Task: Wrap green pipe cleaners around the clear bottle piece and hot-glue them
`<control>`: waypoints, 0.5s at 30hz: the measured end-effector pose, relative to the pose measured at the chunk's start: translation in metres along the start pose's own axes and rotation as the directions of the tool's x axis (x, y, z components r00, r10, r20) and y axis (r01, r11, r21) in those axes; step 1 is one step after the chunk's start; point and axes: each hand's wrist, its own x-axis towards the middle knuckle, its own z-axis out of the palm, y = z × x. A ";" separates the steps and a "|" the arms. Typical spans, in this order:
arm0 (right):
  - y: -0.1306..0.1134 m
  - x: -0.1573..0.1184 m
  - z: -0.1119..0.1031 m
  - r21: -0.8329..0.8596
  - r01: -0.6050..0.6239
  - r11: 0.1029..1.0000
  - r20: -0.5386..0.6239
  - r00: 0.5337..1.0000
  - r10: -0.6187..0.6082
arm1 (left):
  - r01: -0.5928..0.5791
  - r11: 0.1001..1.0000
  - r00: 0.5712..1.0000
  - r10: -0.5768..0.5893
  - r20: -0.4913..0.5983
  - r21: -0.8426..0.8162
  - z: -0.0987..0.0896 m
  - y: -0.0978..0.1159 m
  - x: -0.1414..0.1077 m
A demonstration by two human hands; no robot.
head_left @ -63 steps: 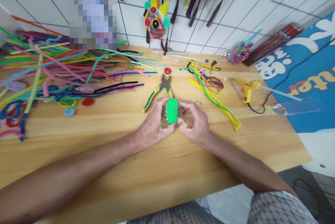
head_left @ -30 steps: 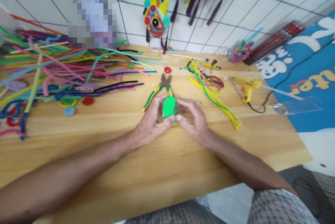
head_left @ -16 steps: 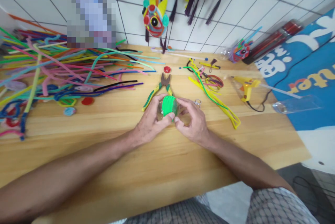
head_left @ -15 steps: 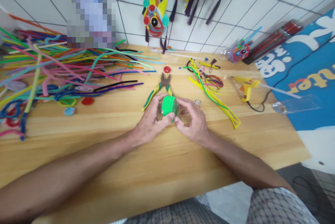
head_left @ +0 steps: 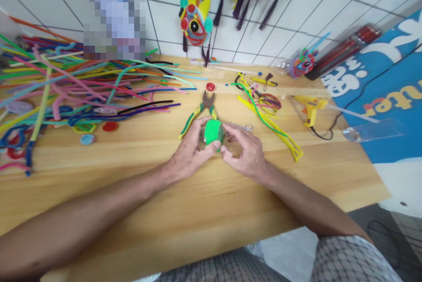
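Note:
Between my hands, above the table's middle, is a small clear plastic piece banded with bright green pipe cleaner (head_left: 212, 131); it looks like part of a bottle. My left hand (head_left: 193, 150) grips it from the left, thumb pressed on the green band. On the other side my right hand (head_left: 245, 150) has its thumb and fingertips closed on the piece's right edge. Green-and-yellow pliers (head_left: 207, 100) lie just beyond it, jaws pointing away. Small scissors (head_left: 248, 128) are partly hidden behind my right hand.
Many coloured pipe cleaners (head_left: 82, 80) spread over the left side. At right lie bent yellow pipe cleaners (head_left: 277, 130) and a yellow glue gun (head_left: 310, 108) with its cord. A red cap (head_left: 210, 87) sits past the pliers. Painted ornaments (head_left: 194, 25) hang along the tiled wall.
My right hand has shifted very slightly to the right and down at the piece's edge. The left hand keeps the same hold, and nothing else has visibly moved.

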 end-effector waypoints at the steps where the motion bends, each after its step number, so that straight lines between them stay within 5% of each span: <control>1: 0.001 0.000 0.000 0.024 -0.013 1.000 0.010 1.000 0.013 | 0.002 1.000 1.000 -0.002 -0.001 -0.004 0.000 0.000 0.000; 6: 0.007 0.001 -0.003 0.132 -0.101 0.986 0.100 0.991 0.088 | 0.027 0.999 1.000 -0.027 0.000 -0.041 -0.002 0.002 0.000; 15: 0.003 -0.001 0.001 0.110 -0.090 0.990 0.043 0.995 0.086 | 0.023 1.000 1.000 -0.023 0.013 -0.004 -0.003 0.002 0.000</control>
